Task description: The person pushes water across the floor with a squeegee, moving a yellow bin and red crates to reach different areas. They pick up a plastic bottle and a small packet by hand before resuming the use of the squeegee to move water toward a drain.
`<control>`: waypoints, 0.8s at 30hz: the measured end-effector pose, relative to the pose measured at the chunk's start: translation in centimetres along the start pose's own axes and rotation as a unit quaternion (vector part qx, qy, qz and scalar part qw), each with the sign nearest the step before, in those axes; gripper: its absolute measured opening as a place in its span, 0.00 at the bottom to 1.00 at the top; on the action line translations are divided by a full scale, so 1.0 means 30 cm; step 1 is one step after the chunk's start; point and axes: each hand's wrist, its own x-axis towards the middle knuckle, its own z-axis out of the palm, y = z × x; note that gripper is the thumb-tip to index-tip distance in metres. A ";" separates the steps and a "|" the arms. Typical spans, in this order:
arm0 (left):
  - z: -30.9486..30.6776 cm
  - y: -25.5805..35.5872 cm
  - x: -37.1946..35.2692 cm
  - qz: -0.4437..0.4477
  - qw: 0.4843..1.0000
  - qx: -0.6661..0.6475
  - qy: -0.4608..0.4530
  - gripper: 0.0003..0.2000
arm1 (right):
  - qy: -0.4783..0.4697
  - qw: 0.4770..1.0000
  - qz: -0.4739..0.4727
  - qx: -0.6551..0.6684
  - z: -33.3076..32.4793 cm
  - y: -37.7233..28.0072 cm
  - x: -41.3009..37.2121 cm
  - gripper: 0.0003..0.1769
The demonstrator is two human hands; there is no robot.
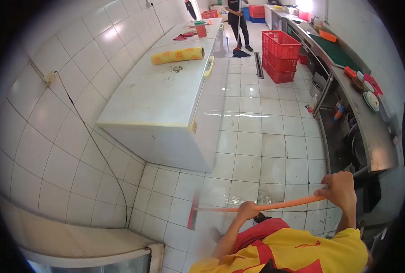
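Note:
My left hand [247, 210] is wrapped around the orange handle [289, 203] of a floor squeegee, partway along it. Higher up, near the handle's end, my right hand [340, 192] is closed on the same pole. The squeegee's narrow red head [193, 211], a little blurred, rests on wet white floor tiles [245, 170] to the left of my feet. Close to that head stands the near end of a white chest freezer [175, 143]. My yellow and red clothing fills the bottom of the view.
On the freezer lie a yellow roll of wrap [177, 55], a red cup [200, 30] and a cloth [185, 36]. Stacked red crates [280, 57] stand ahead. Farther back, a person [238, 22] holds a mop [241, 53]. A metal counter [361, 109] with dishes runs along the right.

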 end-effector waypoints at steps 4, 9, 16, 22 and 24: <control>-0.129 -0.319 -0.225 -0.003 0.998 0.018 0.054 0.07 | -0.081 0.977 -0.150 0.128 0.092 -0.241 -0.031 0.15; -0.297 -0.694 -0.502 -0.036 0.995 0.096 0.007 0.08 | -0.329 0.902 -0.194 0.203 0.193 -0.635 -0.048 0.22; -0.471 -0.984 -0.798 -0.111 0.983 0.125 -0.075 0.10 | -0.379 0.871 -0.245 0.192 0.435 -0.959 -0.177 0.23; -0.382 -1.222 -0.819 -0.151 0.971 0.142 -0.119 0.13 | -0.375 0.877 -0.228 0.193 0.603 -1.005 -0.179 0.23; -0.385 -1.225 -0.829 -0.102 0.975 0.128 -0.149 0.14 | -0.304 0.884 -0.268 0.231 0.673 -0.995 -0.191 0.23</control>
